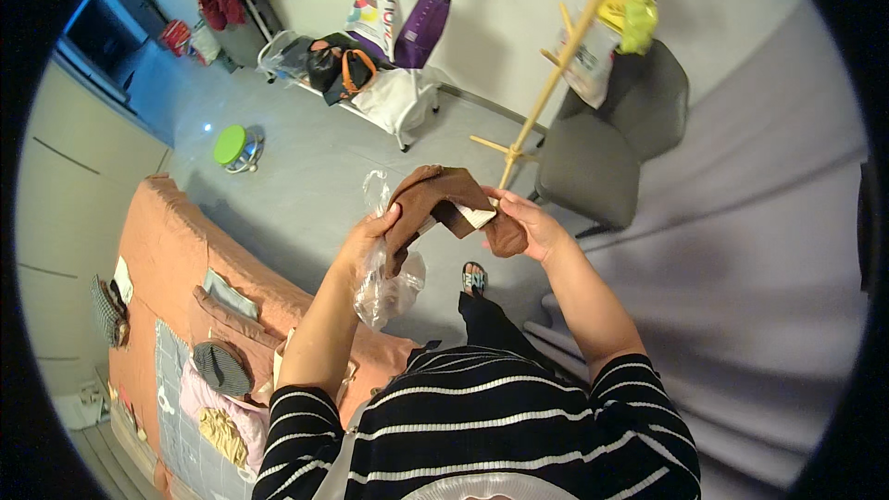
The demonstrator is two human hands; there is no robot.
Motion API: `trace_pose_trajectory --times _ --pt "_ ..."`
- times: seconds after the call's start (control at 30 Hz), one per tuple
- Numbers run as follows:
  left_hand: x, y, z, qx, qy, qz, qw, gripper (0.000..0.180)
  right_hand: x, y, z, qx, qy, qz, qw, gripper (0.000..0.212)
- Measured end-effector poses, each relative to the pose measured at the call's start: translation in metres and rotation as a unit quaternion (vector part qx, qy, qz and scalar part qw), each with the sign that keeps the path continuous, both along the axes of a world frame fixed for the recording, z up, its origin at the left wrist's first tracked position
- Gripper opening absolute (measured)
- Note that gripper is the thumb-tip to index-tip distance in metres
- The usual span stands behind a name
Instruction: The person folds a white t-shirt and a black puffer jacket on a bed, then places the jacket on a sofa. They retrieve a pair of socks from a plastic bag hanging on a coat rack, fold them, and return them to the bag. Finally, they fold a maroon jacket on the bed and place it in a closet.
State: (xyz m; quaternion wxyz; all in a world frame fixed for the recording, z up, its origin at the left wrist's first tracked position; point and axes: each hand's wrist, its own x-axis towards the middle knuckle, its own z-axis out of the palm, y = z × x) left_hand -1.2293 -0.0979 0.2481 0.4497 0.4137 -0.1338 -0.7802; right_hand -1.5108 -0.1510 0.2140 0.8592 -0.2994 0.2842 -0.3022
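A folded brown cloth piece (428, 189) is stretched in an arch between my two hands, held in the air in front of my body. Its exact kind is hard to make out; a white card or label (475, 216) shows at its right part. My left hand (370, 233) grips the left end, thumb on top, together with a crumpled clear plastic bag (389, 292) that hangs below. At the other end my right hand (530, 225) is closed round a bunched brown part, and some of its fingers are hidden behind the cloth.
On the left is a bed (176, 231) with an orange cover, a striped cap (220, 368) and folded clothes. A green stool (231, 143), a white rack (394, 120) with bags, a wooden coat stand (546, 93) and grey chairs (593, 167) stand ahead. A grey curtain (741, 250) hangs right.
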Motion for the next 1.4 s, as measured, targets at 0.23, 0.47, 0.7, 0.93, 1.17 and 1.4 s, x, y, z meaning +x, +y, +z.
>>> trace_pose_trajectory --times 0.23,0.47,0.7,0.93,1.17,1.4 --pt "-0.017 -0.109 0.011 -0.050 -0.119 -0.053 0.990 0.033 0.037 -0.139 0.013 0.064 -0.016 0.128 0.990 0.083" --pt "0.004 -0.157 0.001 -0.107 -0.233 -0.047 0.966 0.015 0.120 -0.192 0.024 0.018 0.015 0.001 1.000 0.029" --pt "0.104 -0.209 -0.013 -0.105 -0.153 0.033 0.982 0.027 0.178 -0.263 0.050 -0.033 -0.025 -0.124 0.991 0.034" --pt "0.188 -0.278 0.019 -0.136 -0.045 -0.014 0.990 0.038 0.269 -0.312 0.046 -0.351 0.220 -0.275 0.868 0.034" --pt "0.234 -0.326 0.036 -0.239 -0.134 0.017 0.961 0.030 0.332 -0.305 0.085 -0.559 0.249 -0.024 0.791 0.089" --pt "0.245 -0.341 0.054 -0.260 -0.135 0.001 0.956 0.025 0.344 -0.334 0.083 -0.419 0.204 -0.107 0.878 0.051"
